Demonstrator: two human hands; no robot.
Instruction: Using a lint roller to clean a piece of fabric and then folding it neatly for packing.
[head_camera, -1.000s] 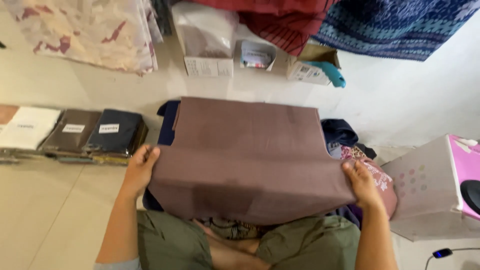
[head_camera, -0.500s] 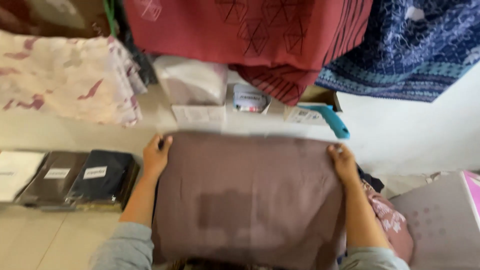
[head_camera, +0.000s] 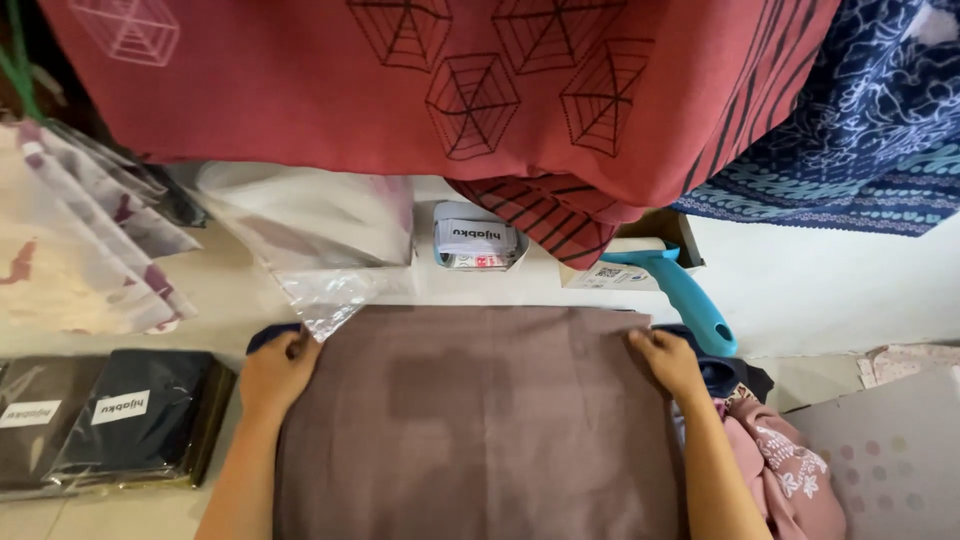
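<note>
Red web-print fabric (head_camera: 400, 90) hangs across the top, blue patterned cloth (head_camera: 860, 120) at right. Folded brown cloth (head_camera: 480, 420) lies flat on the floor, centre frame, over a dark blue piece (head_camera: 735, 372). Left hand (head_camera: 278, 372) grips its far left corner, right hand (head_camera: 668, 362) the far right corner, fingers curled on the edge. Bagged dark garments (head_camera: 140, 415) at left; teal-handled lint roller (head_camera: 680, 295) just beyond the right hand.

Brown folded cloth (head_camera: 480, 420), plain, spread flat, darker square showing through its middle, far corners pinned down
</note>
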